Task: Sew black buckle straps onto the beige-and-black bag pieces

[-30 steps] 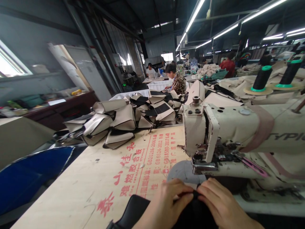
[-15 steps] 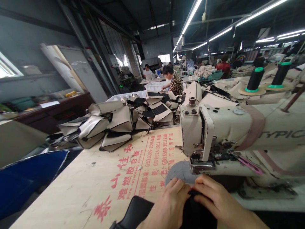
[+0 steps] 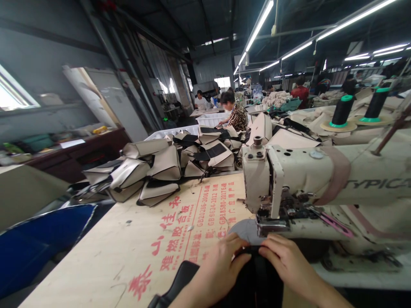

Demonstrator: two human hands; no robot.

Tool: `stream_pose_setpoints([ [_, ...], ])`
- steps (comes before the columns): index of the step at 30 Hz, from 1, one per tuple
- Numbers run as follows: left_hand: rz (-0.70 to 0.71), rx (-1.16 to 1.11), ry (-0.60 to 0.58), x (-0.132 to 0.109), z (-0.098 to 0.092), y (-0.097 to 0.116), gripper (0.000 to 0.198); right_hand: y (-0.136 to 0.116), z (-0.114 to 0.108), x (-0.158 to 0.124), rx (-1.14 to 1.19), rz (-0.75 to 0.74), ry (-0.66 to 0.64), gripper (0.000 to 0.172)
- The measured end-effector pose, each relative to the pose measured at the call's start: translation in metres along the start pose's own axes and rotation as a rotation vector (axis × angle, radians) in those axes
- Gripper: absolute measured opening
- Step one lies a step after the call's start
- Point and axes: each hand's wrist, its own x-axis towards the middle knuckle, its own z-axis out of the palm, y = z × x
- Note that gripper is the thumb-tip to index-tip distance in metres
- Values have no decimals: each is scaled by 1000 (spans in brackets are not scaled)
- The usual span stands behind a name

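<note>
1. A piece of black material [image 3: 257, 278] is held at the near edge of the work table [image 3: 128, 252], just in front of the sewing machine [image 3: 321, 188], so that its far edge lies close to the presser foot [image 3: 272, 224].
2. The left hand [image 3: 221, 267] is laid on the left part of the black material, fingers curled and pinching its far edge; the fabric appears to be kept flat and steered this way.
3. The right hand [image 3: 289, 265] is closed on the right part of the same edge, just beside the left hand, so the seam line is gripped from both sides.
4. A heap of beige and black sewn covers [image 3: 167, 164] is stacked at the far edge of the table, well apart from the hands, likely to keep the sewing area free.
5. Two black thread cones [image 3: 342, 110] are stood upright behind the machine, at the right, where thread can be fed downward.
6. Other workers [image 3: 236, 112] are seen at distant tables.
</note>
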Motion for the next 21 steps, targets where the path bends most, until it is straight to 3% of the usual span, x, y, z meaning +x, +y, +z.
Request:
stream_pose_setpoints([
  [4,75,38,-151,-7,-18,-13,43,1,-4,2,61,19,8,34],
  [7,117,0,-284,0,-23,-27,36,3,-4,5,154,69,-3,37],
  [9,67,-3,-274,8,-19,-37,33,4,-3,6,211,109,3,39],
  [14,-1,92,-89,29,6,-47,45,3,13,-4,305,224,38,48],
  [17,6,158,-72,50,6,-44,42,0,38,-10,466,387,235,49],
  [19,42,203,-99,69,-3,-41,37,-1,56,-7,670,475,407,49],
  [21,71,257,-119,88,-14,-39,28,-2,68,2,889,536,497,55],
])
